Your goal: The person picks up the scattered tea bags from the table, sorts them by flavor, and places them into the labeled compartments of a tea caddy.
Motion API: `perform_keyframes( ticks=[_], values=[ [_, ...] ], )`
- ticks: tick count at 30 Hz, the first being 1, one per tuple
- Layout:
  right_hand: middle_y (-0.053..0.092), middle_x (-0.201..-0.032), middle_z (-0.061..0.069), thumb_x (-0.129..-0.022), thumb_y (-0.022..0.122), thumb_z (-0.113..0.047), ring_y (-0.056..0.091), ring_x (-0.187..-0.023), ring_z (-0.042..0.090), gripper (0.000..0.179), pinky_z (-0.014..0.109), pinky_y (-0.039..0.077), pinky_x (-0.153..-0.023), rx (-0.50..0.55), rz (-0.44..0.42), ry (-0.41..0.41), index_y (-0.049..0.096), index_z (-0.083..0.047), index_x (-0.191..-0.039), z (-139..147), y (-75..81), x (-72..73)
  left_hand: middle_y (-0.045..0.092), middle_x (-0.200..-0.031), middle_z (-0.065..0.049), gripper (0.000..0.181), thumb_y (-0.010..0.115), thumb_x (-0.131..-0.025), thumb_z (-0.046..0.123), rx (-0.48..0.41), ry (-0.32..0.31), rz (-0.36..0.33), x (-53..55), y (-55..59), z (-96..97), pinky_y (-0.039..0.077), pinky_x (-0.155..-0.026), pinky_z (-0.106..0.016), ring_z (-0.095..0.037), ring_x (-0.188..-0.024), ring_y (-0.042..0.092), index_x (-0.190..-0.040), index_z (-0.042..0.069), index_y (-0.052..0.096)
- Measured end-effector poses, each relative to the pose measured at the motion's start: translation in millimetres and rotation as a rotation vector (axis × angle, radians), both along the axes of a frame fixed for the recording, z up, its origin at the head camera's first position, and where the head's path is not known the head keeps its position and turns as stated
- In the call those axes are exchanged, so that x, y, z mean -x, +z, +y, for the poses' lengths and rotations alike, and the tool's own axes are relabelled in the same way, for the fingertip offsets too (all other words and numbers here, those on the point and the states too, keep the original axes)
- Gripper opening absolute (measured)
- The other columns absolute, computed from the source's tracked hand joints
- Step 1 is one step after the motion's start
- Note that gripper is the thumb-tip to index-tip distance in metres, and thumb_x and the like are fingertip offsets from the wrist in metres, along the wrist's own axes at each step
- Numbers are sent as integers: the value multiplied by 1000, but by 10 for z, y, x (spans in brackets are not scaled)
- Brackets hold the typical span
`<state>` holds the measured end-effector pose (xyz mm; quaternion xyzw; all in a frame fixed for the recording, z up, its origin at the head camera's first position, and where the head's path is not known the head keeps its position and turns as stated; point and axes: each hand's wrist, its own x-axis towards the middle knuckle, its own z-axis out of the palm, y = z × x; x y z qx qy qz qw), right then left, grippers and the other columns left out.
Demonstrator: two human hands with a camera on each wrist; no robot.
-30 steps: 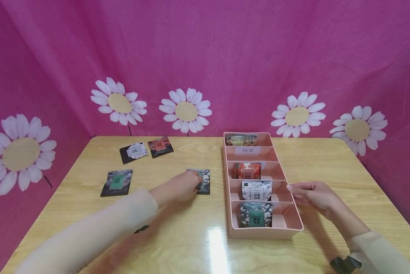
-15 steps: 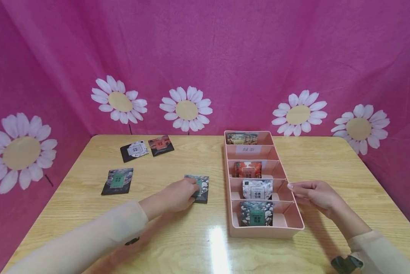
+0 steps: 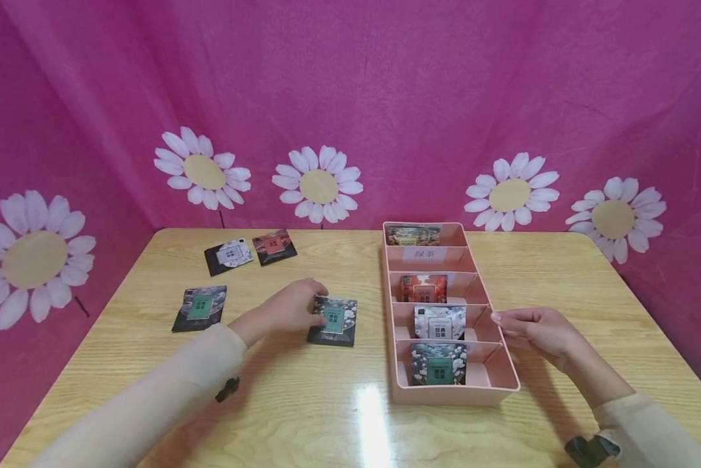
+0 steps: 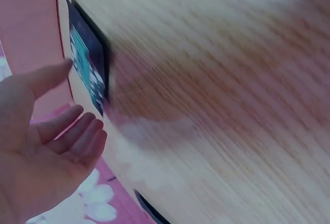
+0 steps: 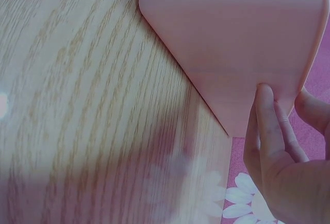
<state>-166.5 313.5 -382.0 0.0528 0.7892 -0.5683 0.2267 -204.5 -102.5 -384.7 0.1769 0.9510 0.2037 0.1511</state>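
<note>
A dark tea packet with a green label and white blossoms lies left of the pink divided box. At the packet's left edge is my left hand, its thumb and fingers spread apart. In the left wrist view the thumb of the left hand comes up to the packet's face, while the other fingers are clear of it. My right hand holds the box's right wall, thumb at the rim. The right wrist view shows fingers of the right hand against the outer wall.
Three more packets lie on the left of the table: one green-labelled, one white-labelled and one red. Upright packets stand in several compartments of the box; one compartment shows a paper label. A pink flowered curtain hangs behind.
The blossom packet has slid a little towards me. My left hand's fingers have then spread and drawn back to its left edge, uncovering its label. The right hand stays at the box.
</note>
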Motion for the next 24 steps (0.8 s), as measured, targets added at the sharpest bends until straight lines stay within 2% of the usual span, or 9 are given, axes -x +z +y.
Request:
perform_keyframes(
  ticks=[6,16,24],
  values=[
    [71,-90,-15,-92,64,-26,67,-84,-2,51,22,57,-79,-13,-6,-1,57,14,-122,-9,0,0,60,-123,-12,59,79,-78,24,-49,-8,-61,125,-75,-63,45,-104,-41,-21,-108,56,-128,1,56],
    [71,-91,-15,-92,64,-26,68,-85,-1,49,22,57,-79,-10,-3,-3,59,13,-120,-20,9,-1,61,-112,-9,51,81,-76,21,-4,-43,-39,187,-90,-15,46,-102,-38,-19,-102,56,-119,2,62],
    [71,-92,-14,-92,65,-27,67,-85,-1,56,22,57,-80,-28,-5,-3,53,16,-124,-17,7,0,60,-102,-6,38,81,-76,18,-1,-27,-39,224,-96,3,49,-91,-35,-17,-90,53,-106,4,63]
  ],
)
